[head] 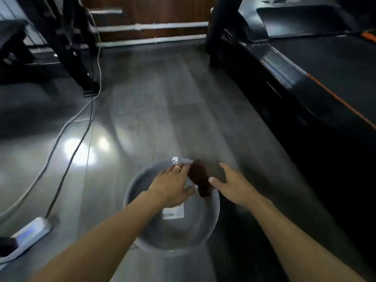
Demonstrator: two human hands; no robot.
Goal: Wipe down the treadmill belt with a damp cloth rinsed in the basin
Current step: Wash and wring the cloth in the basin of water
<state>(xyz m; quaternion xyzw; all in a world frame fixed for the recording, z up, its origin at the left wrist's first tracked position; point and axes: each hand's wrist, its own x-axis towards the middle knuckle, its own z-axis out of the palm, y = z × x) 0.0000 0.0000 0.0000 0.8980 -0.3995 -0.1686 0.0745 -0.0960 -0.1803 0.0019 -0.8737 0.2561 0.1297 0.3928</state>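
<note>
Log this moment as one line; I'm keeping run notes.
phase: rinsing | left hand: holds brown cloth over basin | right hand: open, beside cloth | treadmill belt: untouched

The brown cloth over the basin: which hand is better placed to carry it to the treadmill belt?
Probably the right hand: it is open beside the cloth, on the treadmill belt side. The left hand holds the cloth now, over the basin.

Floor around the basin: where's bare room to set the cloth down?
Bare grey floor lies beyond the basin, between the cables on the left and the treadmill on the right. Crowded: the power strip at lower left and both hands over the basin.
</note>
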